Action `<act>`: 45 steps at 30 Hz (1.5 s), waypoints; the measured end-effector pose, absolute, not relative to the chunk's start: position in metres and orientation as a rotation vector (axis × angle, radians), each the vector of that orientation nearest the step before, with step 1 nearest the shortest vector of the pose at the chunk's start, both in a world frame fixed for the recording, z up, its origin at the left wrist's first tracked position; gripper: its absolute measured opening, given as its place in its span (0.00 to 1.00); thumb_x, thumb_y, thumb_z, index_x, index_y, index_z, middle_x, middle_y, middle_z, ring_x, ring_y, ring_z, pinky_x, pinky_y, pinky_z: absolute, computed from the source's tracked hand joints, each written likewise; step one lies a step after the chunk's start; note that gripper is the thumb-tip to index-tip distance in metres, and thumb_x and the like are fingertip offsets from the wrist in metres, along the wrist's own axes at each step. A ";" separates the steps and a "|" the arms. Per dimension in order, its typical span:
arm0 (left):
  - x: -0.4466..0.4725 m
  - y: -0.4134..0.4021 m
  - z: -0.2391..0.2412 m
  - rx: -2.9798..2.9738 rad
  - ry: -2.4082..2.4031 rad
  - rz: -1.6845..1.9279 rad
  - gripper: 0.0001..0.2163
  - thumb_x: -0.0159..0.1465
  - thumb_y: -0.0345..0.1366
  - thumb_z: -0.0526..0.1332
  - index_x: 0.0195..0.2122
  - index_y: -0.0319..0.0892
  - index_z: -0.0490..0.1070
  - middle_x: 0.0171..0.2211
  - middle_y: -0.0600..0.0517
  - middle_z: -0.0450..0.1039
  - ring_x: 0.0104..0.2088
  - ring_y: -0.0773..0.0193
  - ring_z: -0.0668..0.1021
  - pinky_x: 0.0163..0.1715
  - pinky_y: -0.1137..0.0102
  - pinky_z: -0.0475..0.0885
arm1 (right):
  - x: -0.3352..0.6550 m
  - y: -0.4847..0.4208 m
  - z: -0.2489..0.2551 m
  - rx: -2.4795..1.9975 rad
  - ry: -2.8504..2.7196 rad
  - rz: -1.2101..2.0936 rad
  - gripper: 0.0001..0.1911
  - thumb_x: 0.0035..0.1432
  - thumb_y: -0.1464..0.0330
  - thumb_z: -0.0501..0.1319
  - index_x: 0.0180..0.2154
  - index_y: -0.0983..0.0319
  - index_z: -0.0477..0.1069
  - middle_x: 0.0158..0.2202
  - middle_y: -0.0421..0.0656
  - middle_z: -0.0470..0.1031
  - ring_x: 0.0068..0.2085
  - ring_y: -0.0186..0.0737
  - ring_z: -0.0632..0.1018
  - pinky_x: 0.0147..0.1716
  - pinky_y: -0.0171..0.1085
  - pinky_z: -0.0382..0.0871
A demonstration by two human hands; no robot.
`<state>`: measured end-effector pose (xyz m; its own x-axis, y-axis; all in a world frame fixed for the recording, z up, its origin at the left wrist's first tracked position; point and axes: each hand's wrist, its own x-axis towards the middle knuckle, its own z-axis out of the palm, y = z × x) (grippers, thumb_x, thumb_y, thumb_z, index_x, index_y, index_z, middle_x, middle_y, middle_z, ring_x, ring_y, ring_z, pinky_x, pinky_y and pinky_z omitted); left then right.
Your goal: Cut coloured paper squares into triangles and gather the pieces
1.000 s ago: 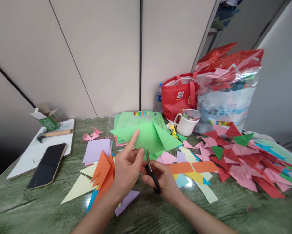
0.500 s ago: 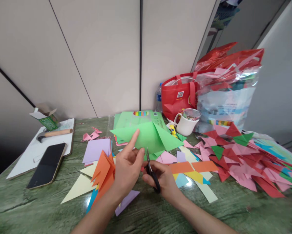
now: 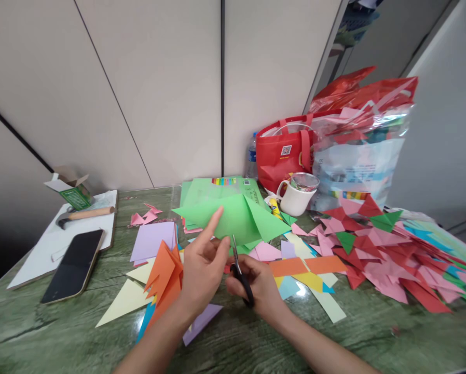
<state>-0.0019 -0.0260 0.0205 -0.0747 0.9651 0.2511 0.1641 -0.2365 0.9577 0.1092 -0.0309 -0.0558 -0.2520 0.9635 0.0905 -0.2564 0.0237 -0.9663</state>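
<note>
My left hand point(image 3: 207, 262) pinches the lower edge of a green sheet of paper point(image 3: 238, 221), its index finger stretched along the front. The sheet is creased, with a flap standing up on its right side. My right hand point(image 3: 256, 283) is wrapped round the black handles of a pair of scissors point(image 3: 241, 275). The blades point up at the sheet's lower edge, close to my left thumb; whether they have paper between them I cannot tell. Folded orange paper point(image 3: 166, 272) lies by my left wrist, and orange strips point(image 3: 326, 265) lie to the right of my right hand.
Red and pink paper pieces point(image 3: 384, 265) are heaped at the right. A white mug point(image 3: 297, 195), a red bag point(image 3: 279, 158) and a filled plastic bag point(image 3: 357, 166) stand behind. At the left are a phone point(image 3: 74, 265), a hammer point(image 3: 87, 214) and a green box point(image 3: 74, 195).
The view has shifted very slightly. My hands, the green paper and the scissors keep almost the same position relative to each other.
</note>
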 end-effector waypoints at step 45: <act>0.002 -0.028 0.022 1.393 1.192 1.270 0.25 0.58 0.33 0.58 0.58 0.42 0.61 0.16 0.60 0.53 0.18 0.73 0.55 0.16 0.77 0.56 | 0.111 -0.030 -0.052 -0.859 -1.159 1.440 0.20 0.38 0.60 0.70 0.30 0.61 0.65 0.19 0.34 0.64 0.20 0.30 0.64 0.19 0.30 0.56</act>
<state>0.0024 -0.0281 0.0215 0.0160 0.9884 0.1511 0.0881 -0.1519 0.9845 0.1107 -0.0299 -0.0516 -0.1935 0.9782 0.0759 -0.2832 0.0184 -0.9589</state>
